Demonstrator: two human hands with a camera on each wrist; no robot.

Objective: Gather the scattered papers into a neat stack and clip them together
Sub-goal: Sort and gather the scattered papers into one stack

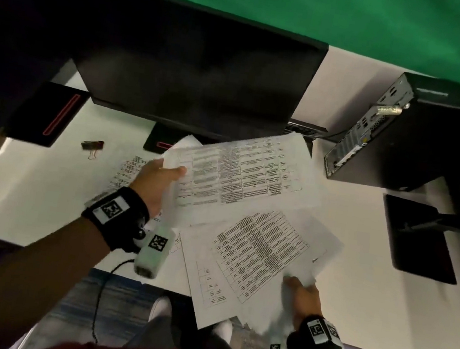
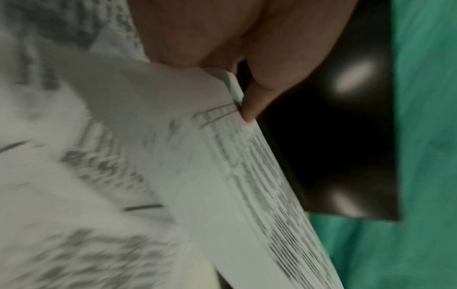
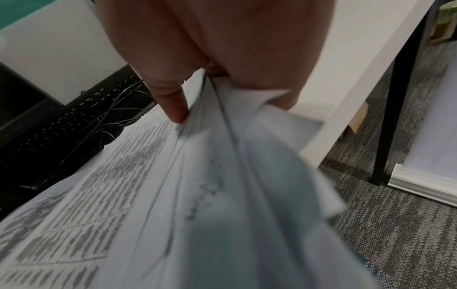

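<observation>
Holding papers: both hands, above white desk [image 1: 27, 199]
Left hand [image 1: 156, 184]: pinches upper sheets [image 1: 246, 173]
Right hand [image 1: 304, 300]: grips lower sheets [image 1: 256, 255] at desk's near edge
Binder clip [image 1: 93, 145]: on desk, left, untouched
Monitor [image 1: 201, 72]: behind papers

Your left hand [image 1: 154, 181] holds one sheet [image 1: 246, 173] in front of the monitor [image 1: 197, 81]; your right hand [image 1: 304, 298] holds others [image 1: 258, 255] nearer you — binder clip [image 1: 93, 145] lies far left on the desk [image 1: 27, 199], computer tower [image 1: 400, 133] right.

White papers [image 1: 251, 183] with black tables, green backdrop [image 1: 334, 14]
</observation>
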